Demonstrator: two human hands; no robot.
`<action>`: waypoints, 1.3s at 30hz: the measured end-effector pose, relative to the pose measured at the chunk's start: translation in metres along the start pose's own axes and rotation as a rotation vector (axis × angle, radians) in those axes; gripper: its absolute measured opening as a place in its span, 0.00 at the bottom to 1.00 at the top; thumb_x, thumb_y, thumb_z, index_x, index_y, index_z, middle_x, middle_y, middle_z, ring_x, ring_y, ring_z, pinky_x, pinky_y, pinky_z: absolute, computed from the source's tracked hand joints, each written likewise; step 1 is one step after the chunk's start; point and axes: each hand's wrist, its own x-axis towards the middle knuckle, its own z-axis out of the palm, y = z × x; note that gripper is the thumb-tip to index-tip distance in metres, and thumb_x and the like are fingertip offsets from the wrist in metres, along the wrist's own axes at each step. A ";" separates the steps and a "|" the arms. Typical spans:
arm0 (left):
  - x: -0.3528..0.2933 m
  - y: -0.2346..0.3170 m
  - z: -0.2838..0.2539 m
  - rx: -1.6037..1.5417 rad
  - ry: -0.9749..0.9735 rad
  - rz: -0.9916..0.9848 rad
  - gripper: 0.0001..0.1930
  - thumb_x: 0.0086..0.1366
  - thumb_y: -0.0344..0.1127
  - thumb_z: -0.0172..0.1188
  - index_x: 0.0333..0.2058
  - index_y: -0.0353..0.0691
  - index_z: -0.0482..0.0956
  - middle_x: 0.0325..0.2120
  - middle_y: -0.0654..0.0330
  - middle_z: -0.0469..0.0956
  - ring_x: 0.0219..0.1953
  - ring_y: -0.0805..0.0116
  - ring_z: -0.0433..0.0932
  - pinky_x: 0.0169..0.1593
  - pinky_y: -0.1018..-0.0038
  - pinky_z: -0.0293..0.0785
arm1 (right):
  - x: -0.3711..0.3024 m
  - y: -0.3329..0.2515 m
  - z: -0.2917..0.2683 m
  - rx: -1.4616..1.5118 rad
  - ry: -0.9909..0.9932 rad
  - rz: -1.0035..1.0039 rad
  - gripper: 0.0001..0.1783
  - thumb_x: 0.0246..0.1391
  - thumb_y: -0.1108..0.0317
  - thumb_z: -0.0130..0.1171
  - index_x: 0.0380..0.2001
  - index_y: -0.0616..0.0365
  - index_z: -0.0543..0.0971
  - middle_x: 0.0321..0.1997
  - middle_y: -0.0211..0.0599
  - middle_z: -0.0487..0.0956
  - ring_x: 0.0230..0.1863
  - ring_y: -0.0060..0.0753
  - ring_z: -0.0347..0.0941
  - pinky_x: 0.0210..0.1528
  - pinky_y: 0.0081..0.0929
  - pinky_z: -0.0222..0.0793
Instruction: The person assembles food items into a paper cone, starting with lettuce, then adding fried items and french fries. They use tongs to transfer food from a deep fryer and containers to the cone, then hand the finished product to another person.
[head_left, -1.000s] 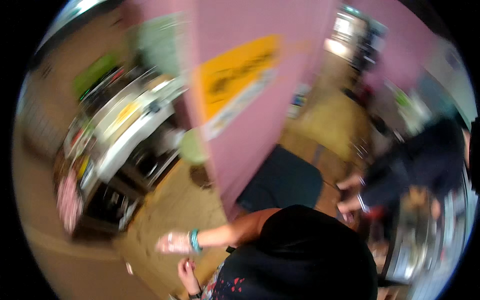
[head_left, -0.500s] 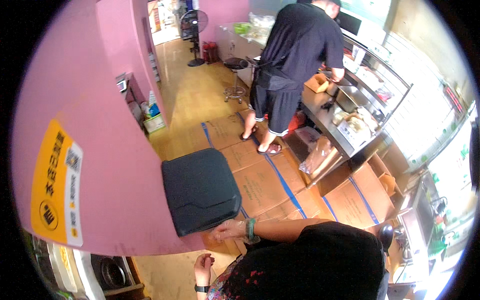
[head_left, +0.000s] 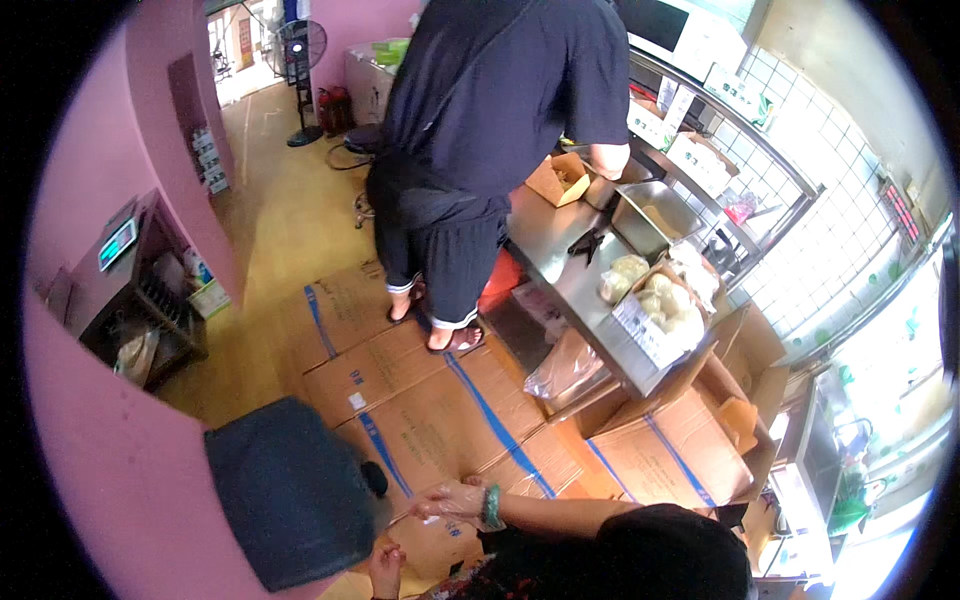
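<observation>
My right hand (head_left: 447,500), in a thin clear glove with a green band at the wrist, hangs over the cardboard. Its fingers are loosely bent and somewhat apart, with nothing visible in them. Lower down, at the bottom edge, my left hand (head_left: 386,568) is bare and half curled, also with nothing visible in it. Just left of both hands is a large dark panel (head_left: 290,490) with rounded corners and a small black knob at its right edge. Whether it is a lid or a seat I cannot tell. Neither hand clearly touches it.
Flattened cardboard (head_left: 430,420) covers the floor ahead. A person in black (head_left: 470,130) stands at a steel table (head_left: 560,240) with a metal pan (head_left: 655,212) and bagged pale food (head_left: 665,300). An open carton (head_left: 680,460) stands right; a pink wall (head_left: 130,450) borders the left.
The view has shifted forward and right, so the person and table look nearer. The dark panel now lies lower left, and my right hand, beside its corner before, is apart from it.
</observation>
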 end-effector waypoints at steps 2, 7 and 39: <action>0.040 -0.017 0.034 0.408 0.090 0.212 0.15 0.55 0.41 0.56 0.34 0.35 0.74 0.30 0.52 0.74 0.32 0.58 0.72 0.38 0.68 0.68 | -0.012 0.025 -0.052 -0.029 0.094 -0.056 0.25 0.55 0.52 0.45 0.48 0.59 0.68 0.42 0.34 0.72 0.43 0.21 0.67 0.39 0.16 0.65; 0.093 0.034 0.093 0.256 -0.141 0.037 0.14 0.56 0.41 0.54 0.34 0.35 0.74 0.28 0.54 0.74 0.32 0.61 0.71 0.37 0.70 0.68 | -0.044 0.084 -0.152 0.192 0.101 0.008 0.24 0.57 0.57 0.43 0.53 0.57 0.63 0.49 0.34 0.70 0.42 0.19 0.66 0.39 0.20 0.65; 0.172 0.001 0.150 0.096 -0.349 -0.117 0.09 0.56 0.32 0.56 0.35 0.36 0.72 0.29 0.59 0.74 0.32 0.72 0.73 0.36 0.77 0.70 | -0.042 0.090 -0.216 0.125 0.245 0.127 0.26 0.54 0.46 0.41 0.49 0.50 0.70 0.41 0.32 0.73 0.41 0.25 0.67 0.44 0.22 0.61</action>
